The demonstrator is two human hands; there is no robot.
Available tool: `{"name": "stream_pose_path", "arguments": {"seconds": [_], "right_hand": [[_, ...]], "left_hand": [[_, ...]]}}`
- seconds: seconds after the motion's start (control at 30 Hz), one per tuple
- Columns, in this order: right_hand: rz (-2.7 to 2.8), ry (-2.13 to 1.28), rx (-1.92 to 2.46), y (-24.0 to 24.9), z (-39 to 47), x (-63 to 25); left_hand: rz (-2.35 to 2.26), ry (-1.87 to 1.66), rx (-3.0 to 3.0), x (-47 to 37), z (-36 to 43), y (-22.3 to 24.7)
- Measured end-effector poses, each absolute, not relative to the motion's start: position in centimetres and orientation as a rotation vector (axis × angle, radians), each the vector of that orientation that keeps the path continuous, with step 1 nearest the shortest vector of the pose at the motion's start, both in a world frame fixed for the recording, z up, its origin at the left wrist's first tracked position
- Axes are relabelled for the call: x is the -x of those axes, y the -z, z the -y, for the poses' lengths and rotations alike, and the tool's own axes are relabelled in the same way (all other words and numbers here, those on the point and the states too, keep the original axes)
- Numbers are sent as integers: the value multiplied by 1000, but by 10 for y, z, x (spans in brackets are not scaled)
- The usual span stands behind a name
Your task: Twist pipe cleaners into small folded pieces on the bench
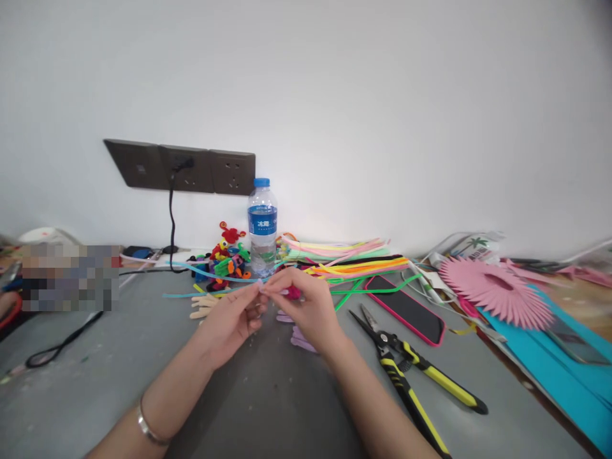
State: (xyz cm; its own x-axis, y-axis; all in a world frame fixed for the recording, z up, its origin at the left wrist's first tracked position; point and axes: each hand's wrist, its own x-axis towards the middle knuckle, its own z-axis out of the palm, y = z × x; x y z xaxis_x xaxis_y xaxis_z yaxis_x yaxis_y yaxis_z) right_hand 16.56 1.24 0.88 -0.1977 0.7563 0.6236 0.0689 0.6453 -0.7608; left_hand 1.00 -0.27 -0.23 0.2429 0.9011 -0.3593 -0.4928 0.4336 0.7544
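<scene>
Over the middle of the table, my left hand (232, 324) and my right hand (308, 307) meet fingertip to fingertip. Both pinch a short light purple pipe cleaner (261, 286), mostly hidden by the fingers. Bent purple pipe cleaner pieces (303, 340) lie on the table under my right hand. Cream-coloured pieces (203, 306) rest just beyond my left hand. Behind the hands are colourful pipe cleaner figures (229, 258) and a bundle of long pipe cleaners (354, 264).
A water bottle (262, 223) stands against the wall. To the right lie yellow-and-black pliers (406, 363), a phone in a pink case (411, 309), a pink pleated paper fan (497, 290) and blue sheets (530, 357). A black cord (172, 217) hangs from the wall socket.
</scene>
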Motion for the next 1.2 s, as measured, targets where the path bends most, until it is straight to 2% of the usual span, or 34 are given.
{"name": "stream_pose_path", "arguments": {"seconds": [0.13,0.27,0.67,0.9,1.2], "right_hand": [[1885,-322,643,-6,-14,-165],[1929,-215,674,-7,-15,-168],[1863,-441,683,-13,-13,-168],[1910,-433,687,-15,-12,-168],[1923,-636,715,-24,-17,-186]], "left_hand": [[-830,-1072,-432,-10,2,2],[-759,-1051,-384,-8,0,5],[-774,-1132,-256,-9,1,6],[-783,-1182,-169,-15,2,2],[-824,-1025,-514,-11,3,3]]}}
